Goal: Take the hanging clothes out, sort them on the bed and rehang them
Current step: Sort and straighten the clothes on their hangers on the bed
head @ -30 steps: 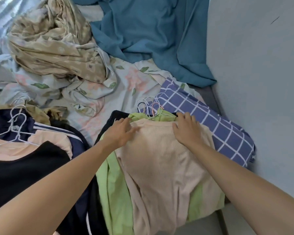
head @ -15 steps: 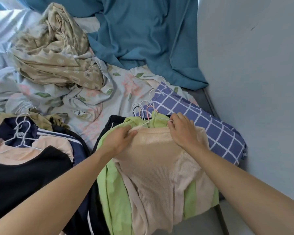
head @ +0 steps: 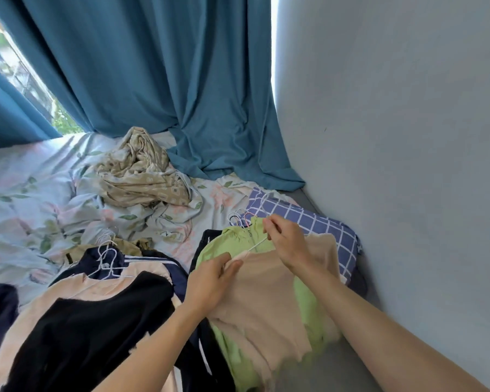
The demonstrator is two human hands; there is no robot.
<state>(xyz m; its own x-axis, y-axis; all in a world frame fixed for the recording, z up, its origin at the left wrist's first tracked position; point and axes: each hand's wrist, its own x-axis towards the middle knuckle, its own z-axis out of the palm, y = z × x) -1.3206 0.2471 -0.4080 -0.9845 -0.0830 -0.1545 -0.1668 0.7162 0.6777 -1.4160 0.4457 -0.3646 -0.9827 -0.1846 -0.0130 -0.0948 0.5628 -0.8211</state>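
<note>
Pinching the thin white wire hanger point(head: 257, 244), your right hand point(head: 287, 244) sits above the beige ribbed knit top point(head: 266, 301), whose neckline your left hand point(head: 212, 281) grips; the top lies on a lime green garment point(head: 224, 244) on the floral-sheeted bed point(head: 26, 193).

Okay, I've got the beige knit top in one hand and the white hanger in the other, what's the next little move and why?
Probably keep drawing the white hanger up and out of the neckline. The right hand pinches the wire near its hook, one arm of it already bare, while the left hand pinches the beige knit top at the collar to hold it down on the green garment.
</note>
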